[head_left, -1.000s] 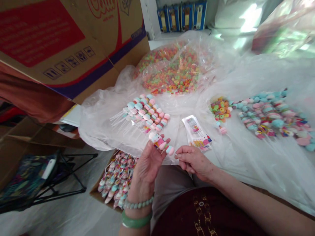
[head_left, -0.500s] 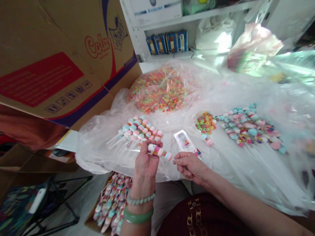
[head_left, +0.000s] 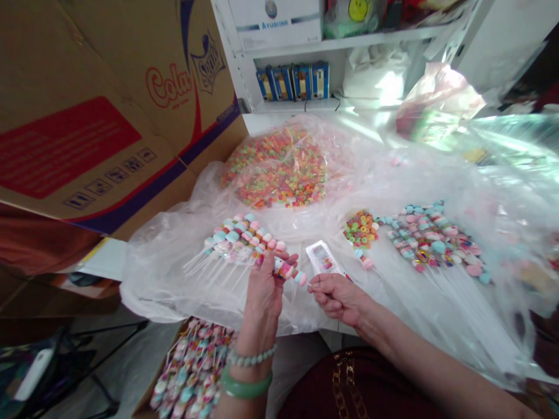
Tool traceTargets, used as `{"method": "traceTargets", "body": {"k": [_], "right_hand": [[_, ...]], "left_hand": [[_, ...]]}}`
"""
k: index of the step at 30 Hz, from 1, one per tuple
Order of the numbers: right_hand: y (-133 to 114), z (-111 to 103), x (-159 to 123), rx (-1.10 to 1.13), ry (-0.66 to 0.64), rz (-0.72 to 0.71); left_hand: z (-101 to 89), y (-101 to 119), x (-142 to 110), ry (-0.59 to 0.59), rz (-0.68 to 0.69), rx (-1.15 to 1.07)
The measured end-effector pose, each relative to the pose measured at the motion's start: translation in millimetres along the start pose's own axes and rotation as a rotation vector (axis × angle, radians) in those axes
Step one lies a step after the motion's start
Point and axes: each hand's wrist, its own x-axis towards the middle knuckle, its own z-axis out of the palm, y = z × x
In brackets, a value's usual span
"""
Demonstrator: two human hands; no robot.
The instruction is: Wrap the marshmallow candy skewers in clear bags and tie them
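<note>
My left hand [head_left: 265, 291] is closed around a marshmallow candy skewer [head_left: 289, 271], whose pink and pale-blue pieces stick out past the fingers, with a colourful printed wrapper among them. My right hand [head_left: 337, 298] pinches the thin white stick at the skewer's lower end. Just beyond the right fingers lies a flat stack of printed wrappers [head_left: 322, 257], partly covered by that hand. Left of my hands, several finished-looking rows of candy skewers [head_left: 244, 234] lie side by side, sticks toward me.
A big clear bag of ring candies [head_left: 279, 166] lies behind. To the right are loose ring candies [head_left: 360, 228] and more skewers [head_left: 441, 241]. A box of wrapped skewers [head_left: 192, 369] stands below the table edge. A large carton [head_left: 117, 105] rises at left.
My left fingers have shifted on the skewer and opened slightly around the printed wrapper. The right hand keeps pinching near the stick's end. The camera view has tilted a little.
</note>
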Motion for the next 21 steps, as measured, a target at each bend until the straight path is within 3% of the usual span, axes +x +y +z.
{"method": "traceTargets", "body": {"k": [3, 7, 11, 17, 21], "right_hand": [[7, 10, 1, -0.083, 0.068, -0.080], [15, 20, 2, -0.246, 0.227, -0.282], [12, 18, 2, -0.448, 0.380, -0.377], [11, 7, 2, -1.161, 0.600, -0.730], [21, 2, 5, -1.582, 0.614, -0.887]], "left_hand": [[6.7, 0, -1, -0.010, -0.007, 0.000], [9.3, 3, 2, -0.049, -0.141, -0.131], [8.8, 8, 4, -0.076, -0.226, -0.270], [14.0, 6, -2, -0.044, -0.068, -0.244], [25.1, -5, -10, -0.017, 0.060, -0.172]]}}
